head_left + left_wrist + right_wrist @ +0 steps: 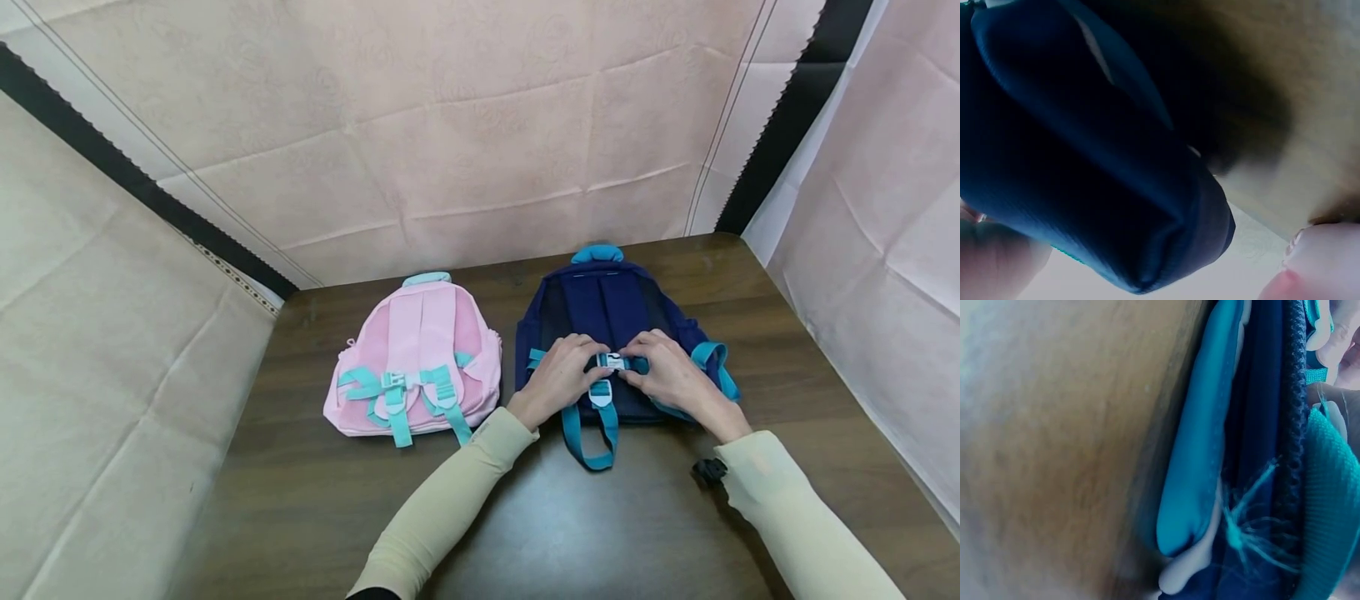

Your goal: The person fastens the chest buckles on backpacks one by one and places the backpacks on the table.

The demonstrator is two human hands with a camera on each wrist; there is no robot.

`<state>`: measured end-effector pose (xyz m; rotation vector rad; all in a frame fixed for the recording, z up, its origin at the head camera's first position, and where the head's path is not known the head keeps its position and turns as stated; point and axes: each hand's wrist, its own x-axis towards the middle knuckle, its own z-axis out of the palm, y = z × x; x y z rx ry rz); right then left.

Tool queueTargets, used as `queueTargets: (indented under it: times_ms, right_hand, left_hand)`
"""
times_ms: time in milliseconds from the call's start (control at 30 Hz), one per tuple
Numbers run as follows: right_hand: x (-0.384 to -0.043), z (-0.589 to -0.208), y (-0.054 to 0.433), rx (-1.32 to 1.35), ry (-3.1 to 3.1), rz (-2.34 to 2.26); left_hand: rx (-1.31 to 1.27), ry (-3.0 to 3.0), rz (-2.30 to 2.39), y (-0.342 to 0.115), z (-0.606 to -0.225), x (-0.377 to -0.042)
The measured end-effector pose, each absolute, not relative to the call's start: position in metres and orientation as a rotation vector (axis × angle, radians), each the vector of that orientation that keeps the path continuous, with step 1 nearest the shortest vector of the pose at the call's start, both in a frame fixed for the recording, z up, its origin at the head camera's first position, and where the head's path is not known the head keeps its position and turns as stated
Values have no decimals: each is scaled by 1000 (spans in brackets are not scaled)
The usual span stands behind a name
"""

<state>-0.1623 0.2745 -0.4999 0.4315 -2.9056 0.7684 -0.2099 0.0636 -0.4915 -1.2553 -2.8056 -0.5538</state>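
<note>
A navy backpack (600,296) lies with its strap side up at the right of the table. Over its lower part, my left hand (562,373) and right hand (670,371) face each other. Between them is a white chest-strap buckle (614,361) on teal webbing; the left fingers pinch its left end and the right fingers its right end. Whether the buckle is fastened is too small to tell. Navy fabric (1085,144) fills much of the left wrist view. In the right wrist view, teal webbing (1332,500) runs below fingertips (1338,340) at the upper right.
To the left lies a pink backpack (405,333) with mint straps and a buckle. A teal strap loop (592,458) of the navy backpack hangs onto the wooden table (315,517). Pale fabric walls (480,125) stand behind and at both sides.
</note>
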Motion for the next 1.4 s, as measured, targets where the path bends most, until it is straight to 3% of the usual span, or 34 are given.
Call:
queueTargets:
  times_ms: [1400]
  right_hand:
    - [-151,-484,288,430,-2761,842]
  left_hand:
    - [-1179,-2763,-822,57,-496,-209]
